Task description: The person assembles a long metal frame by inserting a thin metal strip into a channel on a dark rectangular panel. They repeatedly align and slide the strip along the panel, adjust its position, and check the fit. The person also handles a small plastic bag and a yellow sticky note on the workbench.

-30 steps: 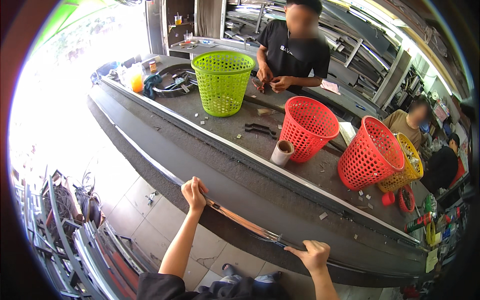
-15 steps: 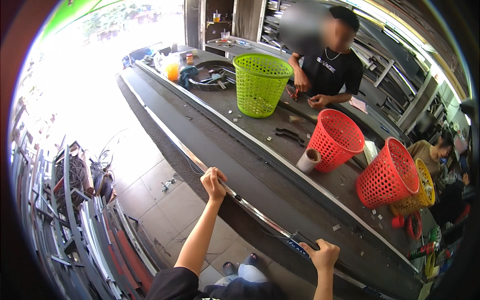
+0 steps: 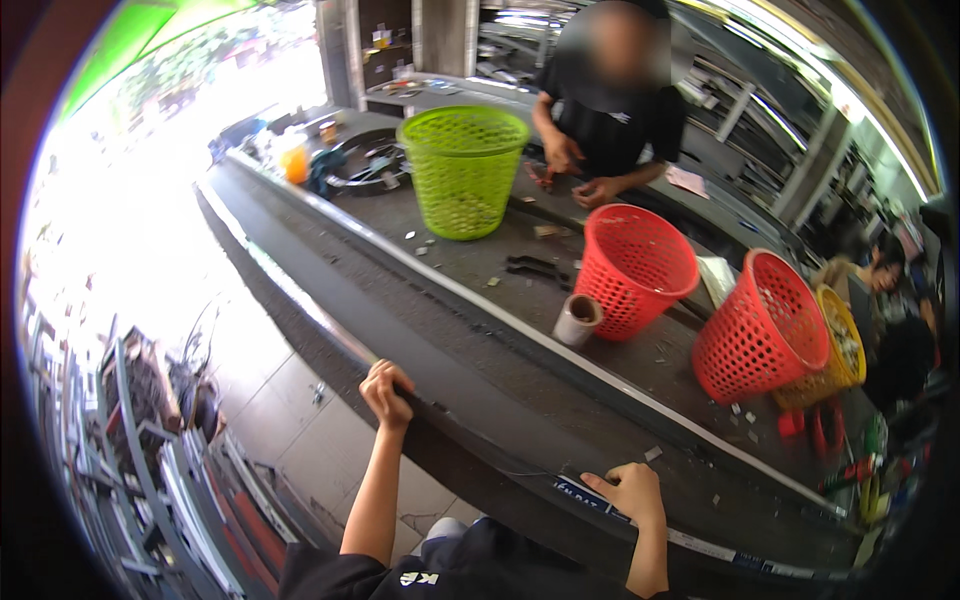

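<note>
A long dark strip with a shiny metal edge (image 3: 300,290) runs along the near side of the workbench (image 3: 600,400). My left hand (image 3: 386,392) is closed around that near edge. My right hand (image 3: 628,490) grips the same strip further right, just beside a bit of blue tape. Both forearms come up from the lower edge.
On the bench stand a green basket (image 3: 464,170), two red baskets (image 3: 636,268) (image 3: 760,325), a yellow basket (image 3: 838,350), a cardboard roll (image 3: 577,319) and black pliers (image 3: 535,267). A person in black (image 3: 612,120) works opposite; another person (image 3: 880,290) sits at right. Metal racks (image 3: 150,450) fill the floor at left.
The view has shifted and moved closer to the bench. My left hand has slid along the strip's edge and my right hand stays gripped on it.
</note>
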Demonstrator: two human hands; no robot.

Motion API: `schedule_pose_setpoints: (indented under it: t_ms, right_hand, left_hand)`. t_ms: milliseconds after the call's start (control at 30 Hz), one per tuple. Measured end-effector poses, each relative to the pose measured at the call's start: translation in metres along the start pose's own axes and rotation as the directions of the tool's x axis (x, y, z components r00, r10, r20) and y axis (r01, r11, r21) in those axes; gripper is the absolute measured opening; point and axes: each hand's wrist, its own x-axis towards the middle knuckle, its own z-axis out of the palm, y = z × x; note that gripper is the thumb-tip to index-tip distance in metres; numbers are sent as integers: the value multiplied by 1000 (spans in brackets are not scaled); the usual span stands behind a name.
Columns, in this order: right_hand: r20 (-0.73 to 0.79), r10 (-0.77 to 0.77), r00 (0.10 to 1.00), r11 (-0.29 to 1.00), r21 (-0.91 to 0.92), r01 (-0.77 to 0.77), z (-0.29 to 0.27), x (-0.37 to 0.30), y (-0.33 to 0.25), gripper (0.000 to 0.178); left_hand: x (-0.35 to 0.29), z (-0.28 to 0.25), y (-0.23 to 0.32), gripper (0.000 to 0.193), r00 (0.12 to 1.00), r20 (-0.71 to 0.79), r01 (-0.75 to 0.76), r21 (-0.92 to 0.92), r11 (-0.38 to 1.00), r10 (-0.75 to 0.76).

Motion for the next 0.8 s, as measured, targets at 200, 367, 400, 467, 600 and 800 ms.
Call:
schedule_pose_setpoints:
  t_ms: [200, 367, 400, 467, 600, 800]
  right_hand:
    - [-2, 31, 1000, 998, 57, -30, 6, -2, 11, 81]
    - [-104, 111, 988, 991, 92, -101, 13, -4, 9, 80]
    - [-141, 115, 983, 990, 96, -102, 14, -3, 9, 81]
    - [-142, 165, 976, 985, 78, -155, 15, -3, 8, 81]
    - [-154, 237, 959, 971, 68, -229, 18, 0, 9, 76]
    - [-176, 306, 936, 951, 111, -289, 22, 4, 11, 75]
  left_hand:
    - [16, 7, 38, 67, 996, -66, -70, -27, 997, 68]
    - [16, 41, 109, 29, 847, 496, -96, -210, 973, 191]
    - [8, 45, 123, 20, 733, 645, -100, -214, 972, 217]
    - [-14, 56, 142, 11, 528, 797, -134, -263, 956, 293]
    - [-64, 64, 152, 30, 390, 847, -305, -252, 919, 361]
    - [-83, 62, 129, 34, 436, 771, -457, -254, 852, 464]
